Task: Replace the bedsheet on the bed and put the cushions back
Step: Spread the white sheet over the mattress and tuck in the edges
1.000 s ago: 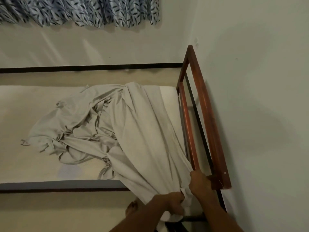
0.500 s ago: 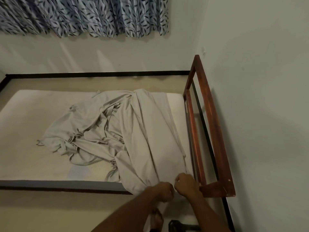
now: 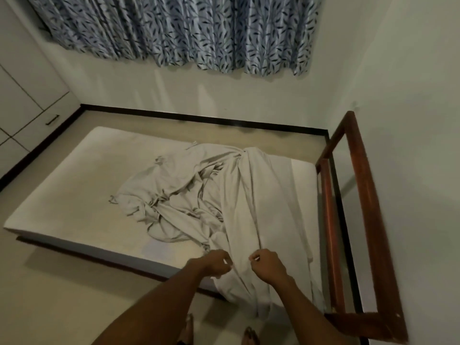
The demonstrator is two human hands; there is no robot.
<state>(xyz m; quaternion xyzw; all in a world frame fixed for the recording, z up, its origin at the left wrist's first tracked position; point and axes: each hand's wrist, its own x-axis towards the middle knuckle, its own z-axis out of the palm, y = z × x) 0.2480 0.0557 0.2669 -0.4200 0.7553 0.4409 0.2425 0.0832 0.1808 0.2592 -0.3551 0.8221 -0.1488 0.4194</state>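
Grey bedsheet (image 3: 236, 195), crumpled across the mattress (image 3: 74, 190), near end draped over the corner beside the wooden bed rail (image 3: 361, 195). Left grip (image 3: 216, 263) and right grip (image 3: 267, 266), close together, each pinch a fold there.

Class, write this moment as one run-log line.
left hand pinches bedsheet | right hand pinches bedsheet | bedsheet bunched on mattress

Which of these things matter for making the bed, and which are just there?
For the job: sheet; mattress; bed frame; left hand and right hand, both gripping the sheet.
Just there: curtain; cupboard.
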